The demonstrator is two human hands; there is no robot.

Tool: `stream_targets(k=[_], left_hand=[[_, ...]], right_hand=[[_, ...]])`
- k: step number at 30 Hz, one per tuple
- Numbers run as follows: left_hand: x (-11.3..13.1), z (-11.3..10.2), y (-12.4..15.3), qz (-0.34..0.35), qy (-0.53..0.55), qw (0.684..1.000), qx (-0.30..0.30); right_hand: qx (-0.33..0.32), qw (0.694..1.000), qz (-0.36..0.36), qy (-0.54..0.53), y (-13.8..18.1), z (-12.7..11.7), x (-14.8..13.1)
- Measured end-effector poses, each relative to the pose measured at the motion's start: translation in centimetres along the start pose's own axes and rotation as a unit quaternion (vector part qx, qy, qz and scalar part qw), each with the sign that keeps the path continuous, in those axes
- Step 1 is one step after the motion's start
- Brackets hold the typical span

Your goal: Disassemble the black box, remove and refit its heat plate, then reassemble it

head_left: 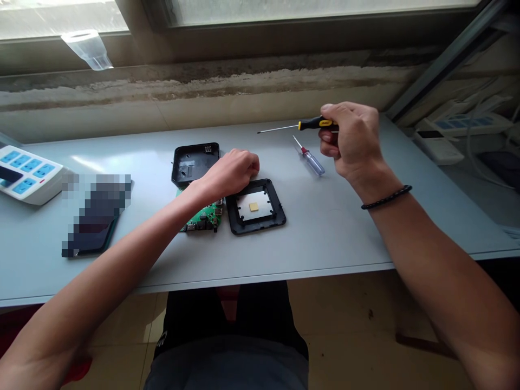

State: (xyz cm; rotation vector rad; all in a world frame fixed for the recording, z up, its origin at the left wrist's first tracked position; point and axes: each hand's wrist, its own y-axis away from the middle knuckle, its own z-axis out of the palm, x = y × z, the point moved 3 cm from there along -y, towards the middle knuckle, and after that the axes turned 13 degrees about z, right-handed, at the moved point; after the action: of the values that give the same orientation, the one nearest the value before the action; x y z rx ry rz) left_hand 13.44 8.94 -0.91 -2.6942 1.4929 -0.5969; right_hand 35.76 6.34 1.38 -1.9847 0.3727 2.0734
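Note:
In the head view my right hand [353, 135] is raised over the back of the table, closed around a black-and-yellow screwdriver [314, 125] whose thin shaft points left. Below it lies a second screwdriver [312, 161] with a clear purple-tinted handle. My left hand [238, 169] has its fingers curled down behind a black frame-like cover [277, 212] with a metal plate and a small yellow pad; whatever the fingers hold is hidden. Partly under my left forearm sits a green circuit board [205, 218]. A black case shell [189, 162] lies behind it, open side up.
A phone [95, 238], partly pixelated, lies on the left of the grey table [333, 233]. A white power strip [38, 184] stands at the far left. A plastic cup-like piece [90, 50] is near the window. White devices and cables [441, 146] sit beyond the right-hand bar.

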Motion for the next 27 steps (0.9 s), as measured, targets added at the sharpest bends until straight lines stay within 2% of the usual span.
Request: stream_targets(k=[6,17,20,24,27], left_hand=[[-0.4,0.0,0.3,-0.033,-0.003,0.999,0.018],[-0.1,0.5,0.4,-0.008,-0.031,0.999,0.01],[0.4,0.2,0.7,-0.027,-0.013,0.998,0.051],[1.3,-1.8,2.1,-0.086,0.105,0.976,0.171],[1.9,-3.5,3.5,-0.114,0.154,0.965,0.181]], right_hand=[[0.005,1.0,-0.01,-0.005,-0.2,-0.1,0.0],[-0.01,1.0,-0.008,-0.008,0.0,0.0,0.0],[-0.015,0.999,-0.007,-0.027,0.1,0.1,-0.1],[-0.025,0.999,-0.012,-0.047,0.4,0.2,-0.4],[-0.037,0.997,-0.022,-0.058,0.7,0.3,-0.7]])
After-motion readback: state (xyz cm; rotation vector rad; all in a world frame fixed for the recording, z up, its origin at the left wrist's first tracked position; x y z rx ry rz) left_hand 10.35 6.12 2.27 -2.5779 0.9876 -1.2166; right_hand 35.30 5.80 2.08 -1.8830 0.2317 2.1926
